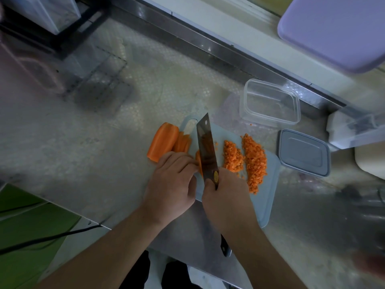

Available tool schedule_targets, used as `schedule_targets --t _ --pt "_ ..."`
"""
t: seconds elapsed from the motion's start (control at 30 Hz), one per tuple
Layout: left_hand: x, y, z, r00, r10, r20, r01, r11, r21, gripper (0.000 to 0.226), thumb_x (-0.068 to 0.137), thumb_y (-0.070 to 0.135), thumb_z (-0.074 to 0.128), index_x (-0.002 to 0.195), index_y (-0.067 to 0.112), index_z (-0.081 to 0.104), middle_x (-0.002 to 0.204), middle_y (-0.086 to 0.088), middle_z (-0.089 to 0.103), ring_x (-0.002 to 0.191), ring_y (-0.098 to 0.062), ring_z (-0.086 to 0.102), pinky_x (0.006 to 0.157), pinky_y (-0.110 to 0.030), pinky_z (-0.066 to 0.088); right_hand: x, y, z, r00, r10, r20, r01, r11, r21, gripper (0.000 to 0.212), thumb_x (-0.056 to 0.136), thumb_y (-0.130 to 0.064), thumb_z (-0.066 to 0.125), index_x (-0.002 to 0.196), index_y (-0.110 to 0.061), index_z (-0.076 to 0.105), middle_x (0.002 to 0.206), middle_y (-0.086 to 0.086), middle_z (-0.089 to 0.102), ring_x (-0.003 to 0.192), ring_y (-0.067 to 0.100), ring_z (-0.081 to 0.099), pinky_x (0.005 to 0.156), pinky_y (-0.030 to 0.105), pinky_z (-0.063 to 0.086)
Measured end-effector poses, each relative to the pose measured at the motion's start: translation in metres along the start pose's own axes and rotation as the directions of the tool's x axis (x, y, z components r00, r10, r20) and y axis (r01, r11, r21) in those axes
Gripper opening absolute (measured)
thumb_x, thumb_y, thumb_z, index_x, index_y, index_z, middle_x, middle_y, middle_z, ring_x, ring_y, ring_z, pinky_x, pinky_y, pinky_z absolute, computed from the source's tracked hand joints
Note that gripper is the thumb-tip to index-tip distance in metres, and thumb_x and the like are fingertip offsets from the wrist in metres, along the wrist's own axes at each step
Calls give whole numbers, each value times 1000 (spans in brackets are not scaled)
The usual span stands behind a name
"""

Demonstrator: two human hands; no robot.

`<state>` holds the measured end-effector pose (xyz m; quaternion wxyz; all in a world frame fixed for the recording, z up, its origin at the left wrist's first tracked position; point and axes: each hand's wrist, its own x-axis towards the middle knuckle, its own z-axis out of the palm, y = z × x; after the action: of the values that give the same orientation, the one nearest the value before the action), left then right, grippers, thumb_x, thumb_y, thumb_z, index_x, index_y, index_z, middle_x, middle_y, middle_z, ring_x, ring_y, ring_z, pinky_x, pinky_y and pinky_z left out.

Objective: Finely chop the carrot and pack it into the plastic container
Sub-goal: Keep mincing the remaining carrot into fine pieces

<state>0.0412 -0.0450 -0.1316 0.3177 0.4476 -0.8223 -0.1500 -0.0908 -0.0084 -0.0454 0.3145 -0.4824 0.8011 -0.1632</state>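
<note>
A pale blue cutting board (268,197) lies on the steel counter. My right hand (226,197) grips the handle of a cleaver (206,149), its blade standing on edge across the board. My left hand (174,180) holds down a thin carrot piece (198,161) against the blade's left side. A large carrot chunk (162,141) and some carrot strips (183,142) lie at the board's left end. Two heaps of finely chopped carrot (253,161) sit right of the blade. The clear plastic container (270,102) stands empty beyond the board, with its grey lid (304,152) beside it.
A lavender board or tray (337,28) leans at the back right. A wire rack (98,84) and dark stand are at the back left. A white block (341,128) sits right of the lid. A black cable (41,239) runs at the lower left.
</note>
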Motion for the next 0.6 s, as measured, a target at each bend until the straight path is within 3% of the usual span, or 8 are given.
schedule_targets --t 0.07,0.17,0.3,0.47,0.53,0.6 --pt "1 0 0 1000 3 -8 -3 1000 -1 15 91 5 62 93 8 76 100 -4 73 105 -24 68 104 -40 47 -1 0 2 1000 4 9 -4 1000 -30 32 95 -19 52 66 -28 42 60 -7 49 57 11 47 51 22 29" --pt "2 0 0 1000 7 -23 -7 1000 -8 16 92 7 60 91 8 76 99 -3 73 104 -25 69 103 -39 48 -5 -2 8 1000 17 19 -15 996 -92 16 94 -27 47 81 -24 54 75 -2 59 72 22 58 61 36 48" --pt "3 3 -1 999 1 -43 -2 1000 -11 21 94 13 56 90 8 76 97 -3 74 102 -25 70 100 -41 49 -15 -15 8 998 44 37 -42 998 -50 58 76 -60 20 98 -24 60 87 0 65 82 26 63 75 44 56" --pt "3 5 -2 999 7 -48 -7 1000 -4 32 104 22 51 91 9 77 96 -3 74 102 -25 70 100 -41 50 -13 -24 6 994 97 42 -95 994 -54 75 60 -65 11 97 -21 60 85 0 63 82 26 62 75 45 55" --pt "3 6 -3 1000 5 -30 -5 1000 3 41 107 29 46 92 9 77 98 -3 74 104 -24 69 100 -41 50 -10 -27 6 994 103 36 -102 994 -32 72 60 -64 13 94 -20 59 84 1 63 81 26 62 74 46 56" --pt "3 5 -3 1000 9 -11 -9 1000 14 28 102 26 56 93 9 77 99 -3 74 106 -24 69 103 -40 48 -6 -27 7 997 78 17 -78 997 -4 49 77 -56 29 91 -21 59 81 -1 62 77 24 61 72 45 56"
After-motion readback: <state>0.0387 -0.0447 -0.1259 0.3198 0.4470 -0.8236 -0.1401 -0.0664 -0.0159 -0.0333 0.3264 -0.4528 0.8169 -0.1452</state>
